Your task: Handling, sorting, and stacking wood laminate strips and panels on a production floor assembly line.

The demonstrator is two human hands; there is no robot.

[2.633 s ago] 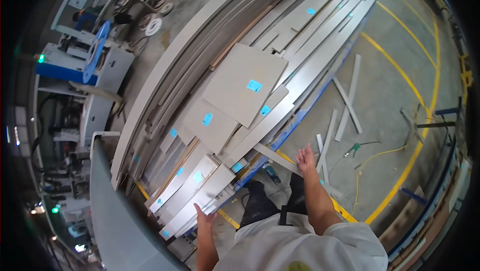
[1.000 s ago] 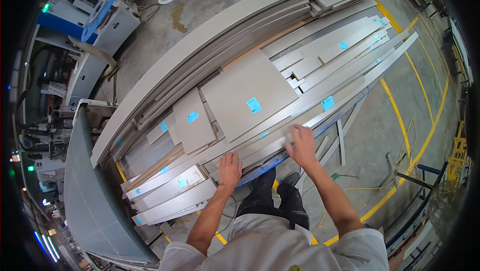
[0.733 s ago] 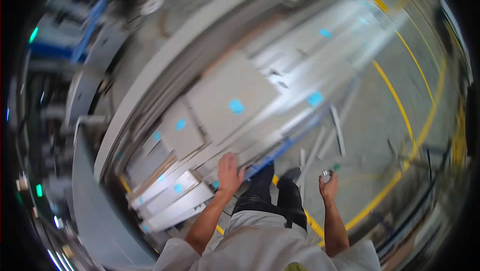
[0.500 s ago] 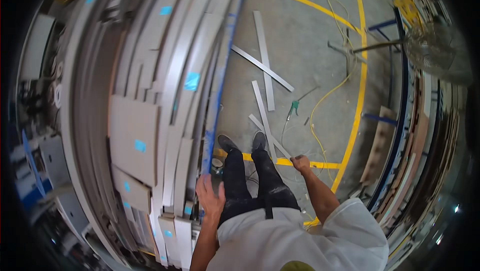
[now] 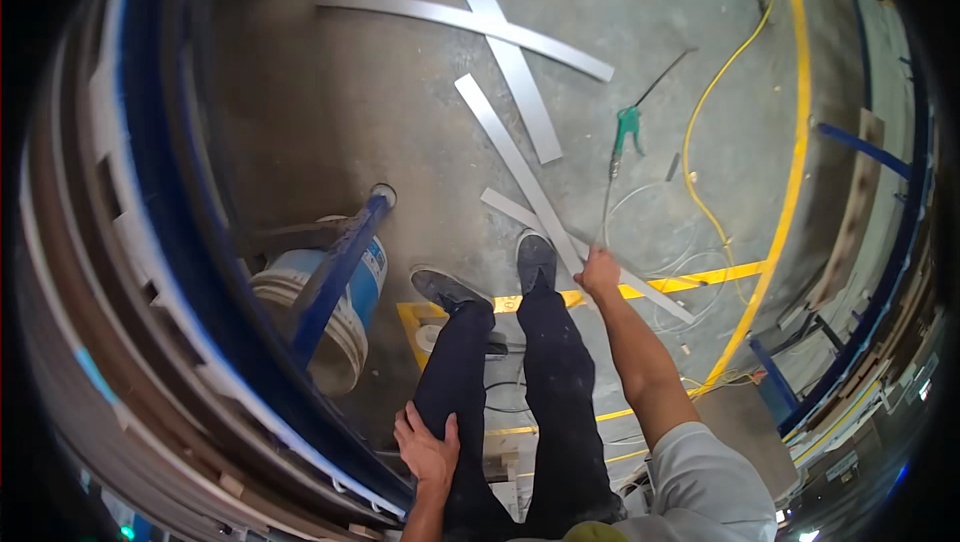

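On the floor ahead lie several long, flat, silver-grey metal strips. My right hand [image 5: 598,274] reaches down with its fingers curled together at the near end of one metal strip [image 5: 512,164]. Just how the fingers meet that end is partly hidden. Beneath them a shorter strip [image 5: 650,294] runs crosswise and sticks out to the right. My left hand [image 5: 430,450] rests against my left thigh, fingers apart and empty. Farther away, one strip [image 5: 535,112] crosses another [image 5: 420,9].
A green air blow gun [image 5: 627,130] lies right of the strips, near a yellow hose [image 5: 705,107]. Yellow lines [image 5: 798,122] mark the floor. Behind a blue rack post [image 5: 340,277] at left stands a blue-and-white bucket [image 5: 355,317]. Blue racking [image 5: 865,150] holds boards at right.
My view has come lower and nearer the floor. My left hand has gone from beside the rack of panels to my thigh. My right hand has moved down to the strip's near end.
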